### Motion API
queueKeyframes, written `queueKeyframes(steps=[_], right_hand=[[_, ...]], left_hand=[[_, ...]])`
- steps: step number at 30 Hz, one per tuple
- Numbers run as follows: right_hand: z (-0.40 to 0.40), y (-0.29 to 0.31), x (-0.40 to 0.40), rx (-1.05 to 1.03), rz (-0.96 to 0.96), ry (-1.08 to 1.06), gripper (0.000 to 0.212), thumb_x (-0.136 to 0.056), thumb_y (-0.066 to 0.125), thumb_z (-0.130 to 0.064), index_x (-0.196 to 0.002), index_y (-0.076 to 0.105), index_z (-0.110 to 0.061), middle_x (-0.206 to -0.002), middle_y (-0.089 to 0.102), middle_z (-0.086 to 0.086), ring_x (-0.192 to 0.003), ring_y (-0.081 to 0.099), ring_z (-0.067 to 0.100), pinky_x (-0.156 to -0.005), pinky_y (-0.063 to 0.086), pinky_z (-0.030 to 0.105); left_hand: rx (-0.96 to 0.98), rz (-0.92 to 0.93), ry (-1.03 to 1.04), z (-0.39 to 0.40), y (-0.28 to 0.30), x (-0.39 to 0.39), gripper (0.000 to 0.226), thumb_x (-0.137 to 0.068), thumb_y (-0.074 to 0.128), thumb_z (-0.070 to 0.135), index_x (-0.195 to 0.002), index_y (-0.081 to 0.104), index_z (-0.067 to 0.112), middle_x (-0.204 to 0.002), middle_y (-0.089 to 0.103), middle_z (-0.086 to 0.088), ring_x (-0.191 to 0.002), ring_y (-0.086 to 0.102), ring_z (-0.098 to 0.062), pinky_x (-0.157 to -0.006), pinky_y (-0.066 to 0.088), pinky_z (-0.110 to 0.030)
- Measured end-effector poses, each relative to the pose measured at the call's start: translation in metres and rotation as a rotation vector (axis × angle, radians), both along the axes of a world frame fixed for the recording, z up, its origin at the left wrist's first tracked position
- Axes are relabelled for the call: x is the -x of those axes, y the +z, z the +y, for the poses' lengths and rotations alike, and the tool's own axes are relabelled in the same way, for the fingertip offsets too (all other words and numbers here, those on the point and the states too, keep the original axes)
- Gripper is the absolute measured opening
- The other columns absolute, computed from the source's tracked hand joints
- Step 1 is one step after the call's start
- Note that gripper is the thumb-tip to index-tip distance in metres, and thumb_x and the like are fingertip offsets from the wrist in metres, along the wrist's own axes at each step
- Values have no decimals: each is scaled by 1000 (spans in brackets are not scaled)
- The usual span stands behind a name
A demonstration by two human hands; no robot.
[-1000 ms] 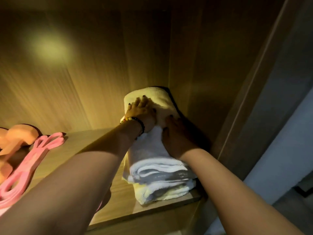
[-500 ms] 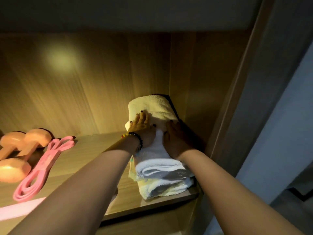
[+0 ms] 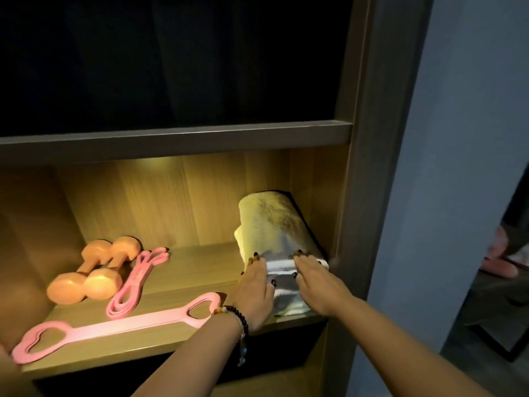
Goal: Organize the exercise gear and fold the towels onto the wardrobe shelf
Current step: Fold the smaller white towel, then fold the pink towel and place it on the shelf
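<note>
Wardrobe (image 3: 369, 138) fills most of my view, a tall wooden unit with a dark upper compartment and a lit shelf (image 3: 183, 270) below it. On that shelf, at its right end against the side wall, sits the stack of folded towels (image 3: 272, 224), cream on top with a white layer showing at the front. Both my hands lie flat on its front part, fingers straight and spread, gripping nothing: my left hand (image 3: 254, 287) on the stack's left edge, my right hand (image 3: 317, 285) on its right. To the left on the same shelf lies a long pink pull band (image 3: 114, 325) with heart-shaped handles near the front lip, a looped pink resistance band (image 3: 137, 279) behind it, and two orange dumbbells (image 3: 94, 270) side by side toward the back.

My worry is the stack's front, which sits close to the shelf lip: if I draw my palms back carelessly, I could drag the top layers forward and spill them off. The band at the lip could also be brushed off by my left forearm.

Shelf surface is smooth pale wood, warmly lit from above. Beyond the wardrobe, a plain grey wall (image 3: 458, 138) and dim floor.
</note>
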State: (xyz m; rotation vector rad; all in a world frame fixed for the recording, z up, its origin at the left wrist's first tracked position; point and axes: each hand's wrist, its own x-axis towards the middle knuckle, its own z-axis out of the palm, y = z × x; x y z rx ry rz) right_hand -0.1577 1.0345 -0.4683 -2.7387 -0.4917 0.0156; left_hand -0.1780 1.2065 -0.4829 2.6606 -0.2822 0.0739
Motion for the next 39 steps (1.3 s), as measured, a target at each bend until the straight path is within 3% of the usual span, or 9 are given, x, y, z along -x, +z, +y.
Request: queueKeyframes(steps=[4,12,21,32,39], right_hand=[[-12,10,50,-72,-19,24,53,-104,27,-30,-153,13,-17,-161,9,-2,-148,3,12,-117,16,31],[-22,12,157,-26,-84,121,59,-103,32,-33,-154,4,-24,-161,2,-6,-147,0,7,-119,14,27],[-56,6,224,-11,-109,127,63,-102,36,-35,-153,3,-24,-161,2,-6,-146,-4,5,-117,10,25],[-107,-34,198,27,-40,-125,76,-99,44,-40,-152,-6,-20,-160,-5,-7,-146,-6,6,-110,-2,18],[-148,-63,138,-67,93,-336,80,-96,52,-37,-154,-1,-19,-161,0,-2,-147,1,11,-120,12,34]], left_hand=[[-16,-50,-50,10,11,52,64,-102,32,31,-154,-2,14,-162,-3,-1,-148,-3,-11,-119,5,-24],[7,-37,1,3,21,159,66,-101,37,32,-154,0,18,-161,-6,5,-147,-10,-8,-118,-1,-23],[-119,-94,-77,-12,19,229,66,-102,35,36,-154,1,16,-161,-7,3,-146,-12,-8,-120,0,-26],[9,-29,-193,-51,-12,171,63,-101,38,36,-154,6,23,-161,-2,11,-145,-9,1,-120,6,-24],[-70,13,-427,-116,-44,73,62,-101,38,33,-154,8,19,-161,2,6,-146,-7,-2,-111,-3,-13]])
